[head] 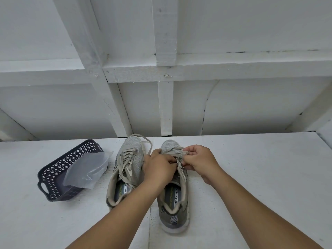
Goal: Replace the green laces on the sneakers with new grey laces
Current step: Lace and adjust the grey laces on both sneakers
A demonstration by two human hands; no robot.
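Two olive-grey sneakers stand side by side on a white surface, toes pointing away from me. The left sneaker (125, 169) is laced with a pale lace whose loose ends lie over its tongue and loop past its toe. Both my hands work over the right sneaker (173, 200). My left hand (159, 165) grips the left side of its upper near the eyelets. My right hand (199, 159) pinches a pale lace (173, 151) that runs across the toe end of the eyelet rows. The lace's path under my fingers is hidden.
A dark perforated plastic basket (53, 178) sits to the left of the sneakers, with a crumpled clear plastic bag (88, 171) lying in it and over its rim. A white panelled wall (165, 105) rises right behind the sneakers' toes.
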